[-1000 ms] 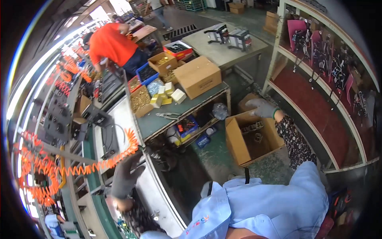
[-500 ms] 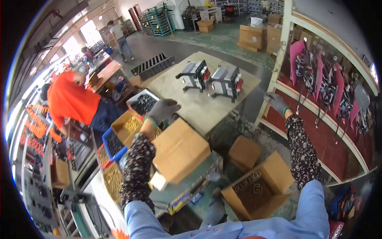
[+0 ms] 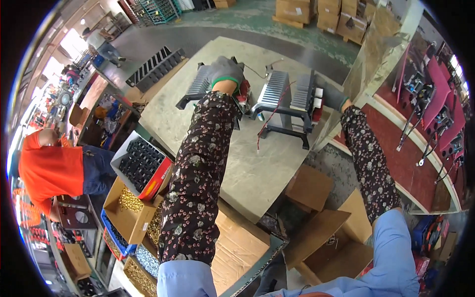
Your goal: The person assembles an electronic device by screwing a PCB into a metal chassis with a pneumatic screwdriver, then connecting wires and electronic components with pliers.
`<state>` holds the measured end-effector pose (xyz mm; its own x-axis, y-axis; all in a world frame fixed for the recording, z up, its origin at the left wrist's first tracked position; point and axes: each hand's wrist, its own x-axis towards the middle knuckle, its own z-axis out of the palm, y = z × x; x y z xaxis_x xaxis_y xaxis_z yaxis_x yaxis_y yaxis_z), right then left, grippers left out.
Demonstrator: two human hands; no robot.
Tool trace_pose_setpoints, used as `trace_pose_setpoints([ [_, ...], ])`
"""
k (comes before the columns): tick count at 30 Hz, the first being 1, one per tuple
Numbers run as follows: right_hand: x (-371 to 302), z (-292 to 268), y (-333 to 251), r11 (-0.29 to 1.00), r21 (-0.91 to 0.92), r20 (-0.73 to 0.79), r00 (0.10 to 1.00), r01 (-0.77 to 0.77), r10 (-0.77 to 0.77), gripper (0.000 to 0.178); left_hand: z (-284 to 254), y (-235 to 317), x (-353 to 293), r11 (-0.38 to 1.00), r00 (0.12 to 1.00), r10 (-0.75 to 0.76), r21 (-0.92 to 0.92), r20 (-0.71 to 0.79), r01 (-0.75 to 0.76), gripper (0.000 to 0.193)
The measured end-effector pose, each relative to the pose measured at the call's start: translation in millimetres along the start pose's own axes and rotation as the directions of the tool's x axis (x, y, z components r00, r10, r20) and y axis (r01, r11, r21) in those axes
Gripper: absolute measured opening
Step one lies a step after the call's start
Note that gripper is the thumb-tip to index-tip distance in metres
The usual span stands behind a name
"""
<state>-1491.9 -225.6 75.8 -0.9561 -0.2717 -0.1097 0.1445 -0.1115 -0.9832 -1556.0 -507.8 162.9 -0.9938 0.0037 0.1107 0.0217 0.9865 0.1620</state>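
Note:
Two finned metal heatsink units with black plastic frames stand on the pale-topped table [image 3: 247,185]. My left hand [image 3: 225,71], in a grey glove with a green cuff, is closed over the top of the left heatsink unit [image 3: 199,81]; its fingertips are partly hidden. The right heatsink unit [image 3: 277,94] has a thin red wire draped over its fins and red and white parts on its right side. Beside that side is my gloved right hand [image 3: 334,95], blurred, with its fingers hard to make out. I cannot tell whether it touches the unit.
A bin of black plastic parts [image 3: 141,166] and a carton of brass-coloured pieces [image 3: 129,200] stand left of the table. Open cardboard boxes [image 3: 336,262] sit low in front. A rack with pink panels [image 3: 443,84] rises at right. A person in orange [image 3: 52,166] bends at a bench.
My view has shifted closer to the table. My left hand has moved from above the cartons onto the left heatsink unit. The right hand has come in beside the right unit.

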Motion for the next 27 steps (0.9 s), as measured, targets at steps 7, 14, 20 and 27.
trace_pose_setpoints([
  [7, -15, -26, 42, 0.958, 0.283, 0.146, 0.985, 0.045, -0.09, 0.046, 11, -1, 10, 0.99, 0.997, -0.056, -0.129, 0.044, 0.061, 0.055],
  [14, -43, 33, 86, 0.884, 0.014, -0.173, 0.872, 0.467, -0.458, 0.031, 14, -11, 4, 1.0, 1.0, -0.014, -0.008, 0.027, 0.014, 0.054],
  [20, -98, 58, 49, 0.954, -0.141, -0.33, 0.896, 0.265, -0.297, 0.036, -30, -36, -29, 0.978, 0.999, -0.043, -0.205, 0.023, 0.046, 0.061],
  [27, -235, 4, 37, 0.871, 0.005, -0.549, 0.73, 0.491, -0.408, 0.04, -85, -56, -84, 0.828, 0.964, -0.106, -0.559, -0.245, -0.051, 0.052],
])
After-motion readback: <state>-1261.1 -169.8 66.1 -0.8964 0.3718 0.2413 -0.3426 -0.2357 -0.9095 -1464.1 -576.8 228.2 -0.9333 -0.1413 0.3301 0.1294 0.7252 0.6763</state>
